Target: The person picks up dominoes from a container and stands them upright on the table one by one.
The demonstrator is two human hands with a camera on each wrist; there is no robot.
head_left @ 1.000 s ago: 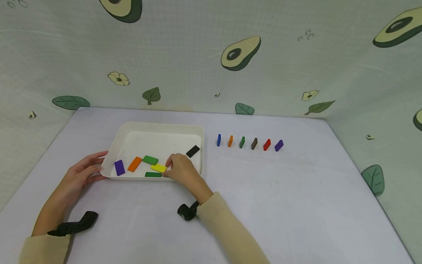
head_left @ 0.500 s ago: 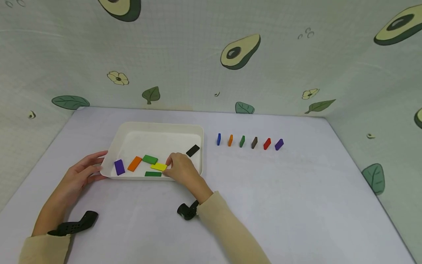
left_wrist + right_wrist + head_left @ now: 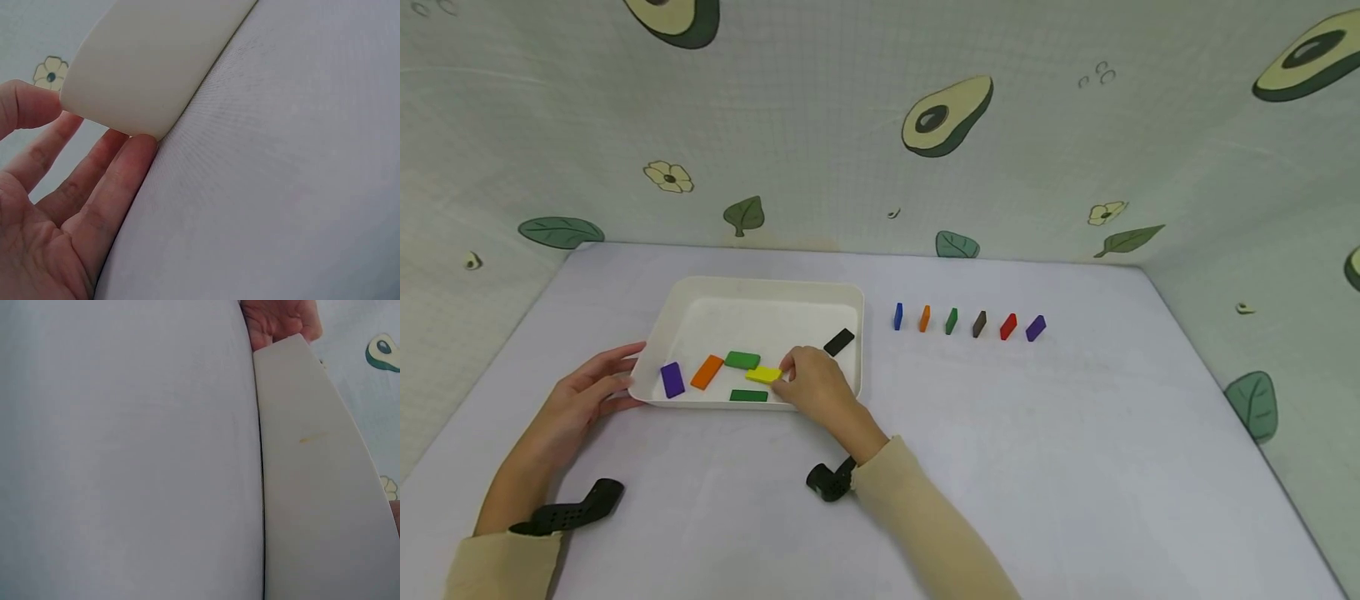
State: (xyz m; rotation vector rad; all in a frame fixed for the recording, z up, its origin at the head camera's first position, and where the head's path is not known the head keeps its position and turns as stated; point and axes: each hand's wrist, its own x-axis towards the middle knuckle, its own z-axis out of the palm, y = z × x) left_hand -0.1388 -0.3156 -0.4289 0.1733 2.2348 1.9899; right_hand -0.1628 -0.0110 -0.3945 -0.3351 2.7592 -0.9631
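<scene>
A white tray [image 3: 760, 287] holds flat, brightly coloured dominoes. My right hand [image 3: 816, 387] reaches over the tray's near side and pinches the right end of a yellow domino [image 3: 763, 375] between thumb and fingers. Around it lie a light green domino [image 3: 742, 360], a dark green domino [image 3: 748, 396], an orange domino [image 3: 707, 372], a purple domino [image 3: 672, 380] and a black domino [image 3: 838, 342]. At the tray's left end my left hand [image 3: 583, 387] rests its extended fingers against the outer wall; in the left wrist view its fingertips [image 3: 144, 147] meet the tray's corner.
Right of the tray, upright dominoes stand spaced in a row, from a blue domino [image 3: 898, 317] to a red domino [image 3: 1008, 327] and a purple standing domino [image 3: 1036, 328] at the end. A printed cloth backdrop [image 3: 820, 125] rises behind the white table [image 3: 1037, 483].
The yellow domino has shifted slightly up and to the right with my right hand, and its tilt differs a little. My left hand stays where it was.
</scene>
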